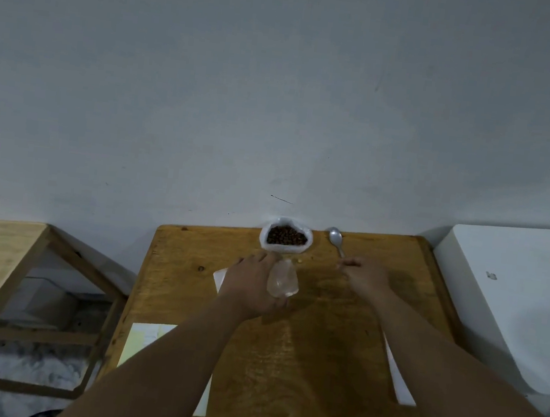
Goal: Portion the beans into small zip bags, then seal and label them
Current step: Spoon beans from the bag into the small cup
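An open white plastic bag of dark brown beans stands at the far edge of the wooden table, against the wall. My left hand holds a small clear zip bag just in front of the bean bag. A metal spoon lies to the right of the beans, bowl toward the wall. My right hand rests at the near end of the spoon's handle, fingertips touching or pinching it; the grip is not clear.
White sheets lie under my left hand, at the table's near left and along its right side. A pale wooden frame stands to the left. A white box-like surface sits to the right.
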